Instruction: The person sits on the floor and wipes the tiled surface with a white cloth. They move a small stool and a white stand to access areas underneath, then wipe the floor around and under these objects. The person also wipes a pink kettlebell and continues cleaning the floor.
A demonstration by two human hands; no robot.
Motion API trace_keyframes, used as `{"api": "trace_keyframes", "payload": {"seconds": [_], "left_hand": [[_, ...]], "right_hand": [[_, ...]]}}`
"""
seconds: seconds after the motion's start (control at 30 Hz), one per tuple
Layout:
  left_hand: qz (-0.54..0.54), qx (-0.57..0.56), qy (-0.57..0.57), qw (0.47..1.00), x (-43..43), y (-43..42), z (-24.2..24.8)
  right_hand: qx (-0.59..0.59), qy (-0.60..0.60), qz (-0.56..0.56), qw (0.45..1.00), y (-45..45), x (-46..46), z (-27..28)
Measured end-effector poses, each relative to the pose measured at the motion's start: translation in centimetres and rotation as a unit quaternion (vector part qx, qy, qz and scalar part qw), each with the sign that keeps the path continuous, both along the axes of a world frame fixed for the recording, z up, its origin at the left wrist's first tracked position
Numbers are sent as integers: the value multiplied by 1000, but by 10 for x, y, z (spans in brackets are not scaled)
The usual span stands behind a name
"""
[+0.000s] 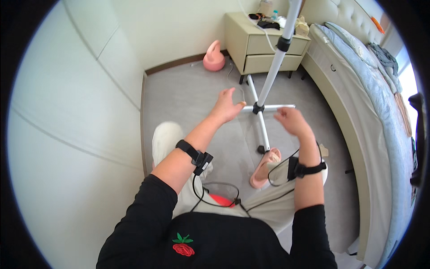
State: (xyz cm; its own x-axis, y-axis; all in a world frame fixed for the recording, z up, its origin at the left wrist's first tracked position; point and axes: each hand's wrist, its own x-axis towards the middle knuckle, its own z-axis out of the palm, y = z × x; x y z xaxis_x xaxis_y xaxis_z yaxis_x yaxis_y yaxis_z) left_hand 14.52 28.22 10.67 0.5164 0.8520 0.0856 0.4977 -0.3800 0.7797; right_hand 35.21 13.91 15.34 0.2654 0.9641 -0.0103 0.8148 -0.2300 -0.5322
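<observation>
My left hand (227, 107) is held in the air with its thumb and fingers apart and nothing between them. In the picture it sits just left of the crossed white base (263, 129) of a floor stand. The stand's white pole (271, 74) rises from a black hub (258, 108) and leans to the upper right, with a black collar (283, 44) higher up. My right hand (295, 121) is on the other side of the pole, its fingers curled and slightly blurred. I see nothing in it, but the inside of its grip is hidden.
A beige two-drawer nightstand (257, 43) stands behind the pole, with small items on top. A pink rounded object with a loop handle (214, 62) rests by the wall. The bed (356, 87) runs along the right, pale panels (77, 101) along the left. My pink slipper (260, 175) is near the base.
</observation>
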Motion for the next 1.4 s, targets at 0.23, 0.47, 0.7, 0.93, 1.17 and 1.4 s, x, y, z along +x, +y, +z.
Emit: {"api": "trace_keyframes", "payload": {"seconds": [0.23,0.47,0.7,0.93,1.17,1.4], "left_hand": [[0,59,-105,993,155,64,27],[33,-8,-278,960,247,108,56],[41,-46,-232,971,247,115,59],[54,9,-242,969,201,83,51],[66,66,-287,953,149,65,47],[28,69,-299,951,90,63,64]], "right_hand": [[134,59,-26,989,22,-12,11],[165,26,-34,985,32,-27,36],[171,57,-52,982,33,-14,51],[144,65,-28,987,39,-26,43],[90,43,-4,995,40,-49,41],[120,66,37,990,51,-71,33]]}}
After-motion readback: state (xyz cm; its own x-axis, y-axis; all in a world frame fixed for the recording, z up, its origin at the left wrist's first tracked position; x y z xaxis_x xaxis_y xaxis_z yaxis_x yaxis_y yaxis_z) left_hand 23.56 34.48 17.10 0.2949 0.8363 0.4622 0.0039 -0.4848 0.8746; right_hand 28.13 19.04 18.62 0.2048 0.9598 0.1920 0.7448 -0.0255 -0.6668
